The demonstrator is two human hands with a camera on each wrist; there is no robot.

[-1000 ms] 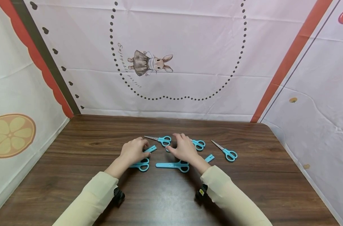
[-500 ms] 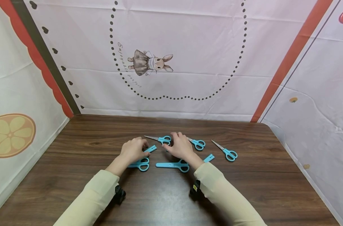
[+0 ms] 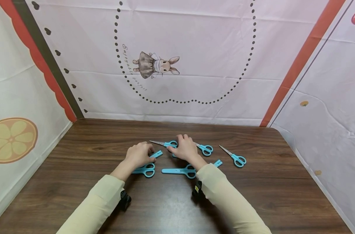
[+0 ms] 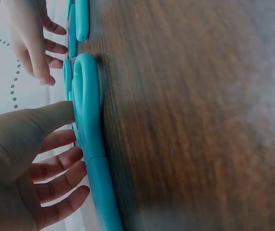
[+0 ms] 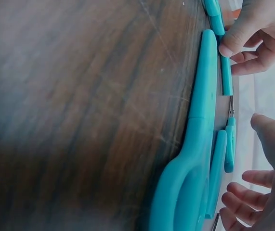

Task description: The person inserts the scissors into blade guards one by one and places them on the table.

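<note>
My left hand [image 3: 138, 155] stays low over a light blue scissor sheath [image 3: 157, 154], its thumb and fingers on either side. The right wrist view shows that thumb tip right at the sheath; in the left wrist view the fingers are spread and loosely bent. Just below lies a sheathed pair of blue scissors [image 3: 145, 170]. My right hand [image 3: 185, 149], thumb and fingers apart, hovers over another sheath [image 3: 174, 155], mostly hidden. It partly covers the handles of bare-bladed scissors [image 3: 166, 144]. In the right wrist view, a sheathed pair of scissors [image 5: 190, 139] lies in front of the hand.
Two more bare-bladed scissors [image 3: 205, 149] and scissors [image 3: 236, 159] lie to the right. Another sheath [image 3: 218, 163] sits partly behind the right forearm. The brown wooden table [image 3: 271, 182] meets a printed cloth backdrop [image 3: 212, 65] at the back.
My right hand has shifted left and slightly away from me, over the middle sheath. The left hand keeps its place, and the scissors lie as before.
</note>
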